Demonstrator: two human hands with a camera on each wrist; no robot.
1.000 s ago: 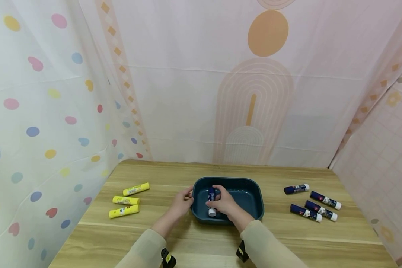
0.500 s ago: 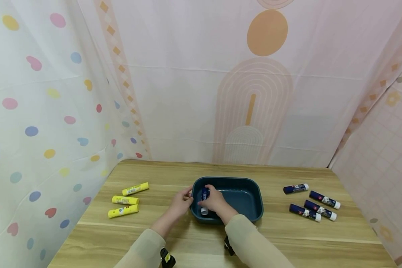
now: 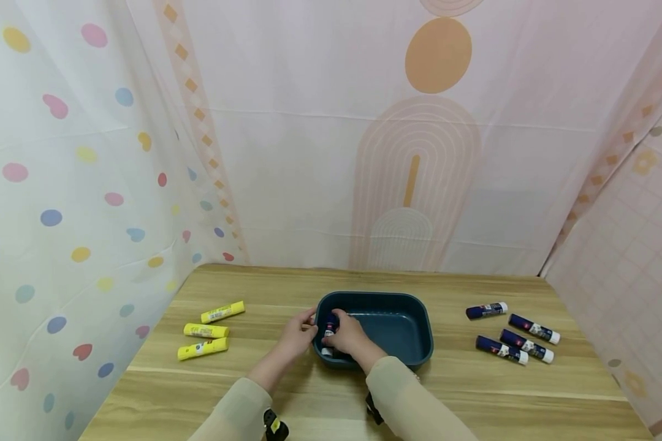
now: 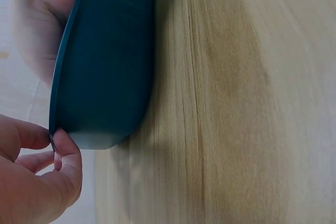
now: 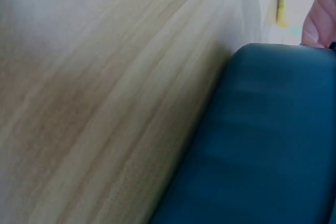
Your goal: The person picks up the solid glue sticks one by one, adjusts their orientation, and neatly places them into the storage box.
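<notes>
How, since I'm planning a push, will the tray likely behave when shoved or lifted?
The tray would probably stay stiff: it looks unbent where the left hand pinches it. Its wide, low form suggests sliding rather than tipping. It looks thin where pinched, so may be light.

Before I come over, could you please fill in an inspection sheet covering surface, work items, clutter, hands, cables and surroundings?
Surface: wood-grain tabletop.
Work items: dark teal tray; dark blue stick with a white end, inside it.
Clutter: three yellow sticks lie loose at left, four more dark blue sticks at right.
Hands: left hand pinches the tray's left rim with its fingers; right hand grips the stick.
Cables: nothing seen.
Surroundings: patterned fabric hangs behind and at both sides.
</notes>
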